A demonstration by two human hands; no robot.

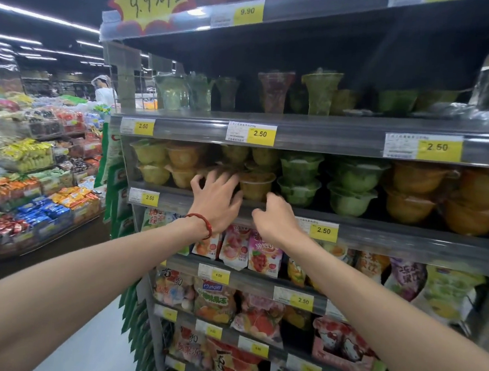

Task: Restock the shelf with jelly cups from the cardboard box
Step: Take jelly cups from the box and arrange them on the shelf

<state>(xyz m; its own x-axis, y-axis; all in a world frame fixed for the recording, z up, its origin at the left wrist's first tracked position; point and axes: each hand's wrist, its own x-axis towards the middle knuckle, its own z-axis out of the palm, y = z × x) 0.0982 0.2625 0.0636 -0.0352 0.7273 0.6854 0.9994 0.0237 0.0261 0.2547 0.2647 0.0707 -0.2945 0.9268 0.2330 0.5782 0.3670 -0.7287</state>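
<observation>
clear thin plastic makes the jelly cups [256, 187], so the yellow and orange jelly shows through. they sit two high on the middle shelf [378, 235], beside green cups [298, 190]. each cup is round, wide at the top with a small rim, and narrower at the bottom.

i think a cup is light, a bit bendy and smooth, so it could slip. the best hold looks like fingers round the sides just under the rim, not squeezing hard. the stacks look wobbly, so go slow.

the left hand [216, 200], with a red bracelet [204, 223], has its fingers spread and bent against the cups. it is blurry there, so i cannot tell if it holds one. the right hand [275, 221] is loosely curled at the shelf edge and holds nothing. the cardboard box is not in view.
</observation>
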